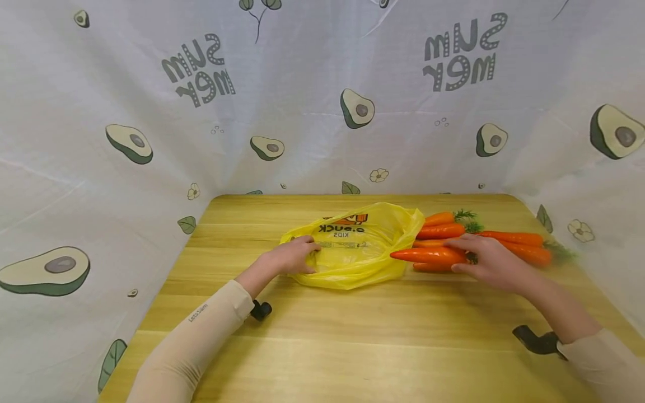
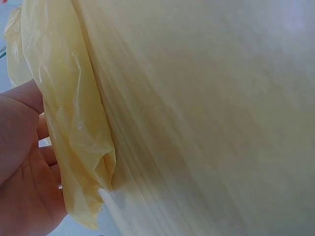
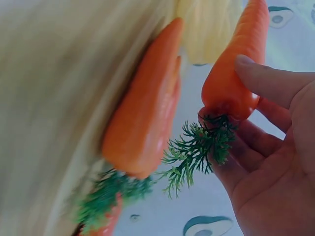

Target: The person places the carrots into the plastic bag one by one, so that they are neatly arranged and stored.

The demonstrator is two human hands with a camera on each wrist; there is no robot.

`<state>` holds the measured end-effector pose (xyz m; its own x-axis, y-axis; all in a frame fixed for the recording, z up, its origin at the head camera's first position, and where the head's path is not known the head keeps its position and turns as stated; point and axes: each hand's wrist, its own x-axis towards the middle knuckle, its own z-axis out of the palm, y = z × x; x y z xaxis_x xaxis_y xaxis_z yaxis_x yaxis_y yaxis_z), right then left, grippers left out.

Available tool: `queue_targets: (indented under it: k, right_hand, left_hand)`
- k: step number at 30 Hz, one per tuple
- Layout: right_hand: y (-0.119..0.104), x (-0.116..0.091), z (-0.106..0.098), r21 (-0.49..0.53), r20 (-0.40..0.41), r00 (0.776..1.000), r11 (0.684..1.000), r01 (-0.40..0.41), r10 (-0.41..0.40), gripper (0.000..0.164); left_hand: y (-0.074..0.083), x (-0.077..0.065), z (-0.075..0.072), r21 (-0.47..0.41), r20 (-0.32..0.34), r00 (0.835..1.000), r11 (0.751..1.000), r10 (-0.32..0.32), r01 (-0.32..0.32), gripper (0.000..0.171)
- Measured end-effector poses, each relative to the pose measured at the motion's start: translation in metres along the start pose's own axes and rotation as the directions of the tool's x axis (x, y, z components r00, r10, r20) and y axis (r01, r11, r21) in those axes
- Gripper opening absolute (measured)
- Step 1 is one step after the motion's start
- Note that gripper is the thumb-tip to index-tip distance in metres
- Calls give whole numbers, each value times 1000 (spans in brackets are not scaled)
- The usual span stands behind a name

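Observation:
A yellow plastic bag [image 1: 347,257] with a printed duck logo lies on the table, its mouth spread wide. At its left side my left hand [image 1: 294,256] grips the rim; in the left wrist view the thin plastic [image 2: 74,113] passes between thumb and fingers, partly hiding the fingers. My right hand [image 1: 486,260] pinches an orange carrot [image 1: 428,256] by its thick leafy end, thumb on one side and fingers on the other. This carrot [image 3: 236,69] is lifted above the others, its tip pointing left to the bag's right edge. Beneath and beside it lie several more carrots [image 1: 440,231].
Other carrots with green tops [image 1: 524,254] lie at the right of the wooden table [image 1: 353,347]. A white curtain [image 1: 312,112] printed with avocados hangs behind and at both sides. Dark wrist-camera mounts [image 1: 536,340] stick out from both forearms.

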<state>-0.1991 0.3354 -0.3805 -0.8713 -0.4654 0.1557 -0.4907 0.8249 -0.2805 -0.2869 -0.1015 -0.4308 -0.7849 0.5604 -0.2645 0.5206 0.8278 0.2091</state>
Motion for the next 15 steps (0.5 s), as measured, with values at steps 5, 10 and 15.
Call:
queue_targets:
  k: [5, 10, 15]
  right_hand:
    - [-13, 18, -4, -20, -20, 999, 999, 35, -35, 51]
    - [-28, 39, -5, 6, -26, 998, 998, 63, -63, 49]
    - [-41, 56, -5, 21, -14, 996, 996, 85, -84, 47]
  left_hand:
    - [0, 0, 0, 0, -2, 1000, 1000, 8, -8, 67]
    - [1, -1, -1, 4, 6, 1000, 1000, 0, 0, 67]
    - [1, 0, 0, 8, 11, 1000, 1000, 1, -1, 67]
